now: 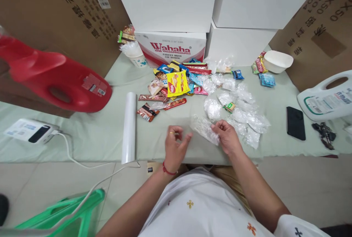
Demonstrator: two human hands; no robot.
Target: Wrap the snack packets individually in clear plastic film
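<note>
My right hand [226, 136] pinches one edge of a clear plastic bag [204, 130], which stretches out to the left just above the table's near edge. To the left of that bag, my left hand [177, 145] is off it, thumb and fingers apart and curled, with nothing between them. Beyond my hands lies a pile of packaged snacks [178, 84], with yellow packets on top. A heap of crumpled clear plastic bags [243, 110] spreads to the right, and a small green and gold packet [229, 107] rests among them.
A white roll [129, 127] lies left of the snacks. Further left are a red jug [57, 76] and a white device [30, 131] with a cable. On the right are a phone [296, 123], a white bottle [327, 96] and a white bowl [278, 61]. Boxes [172, 48] line the back.
</note>
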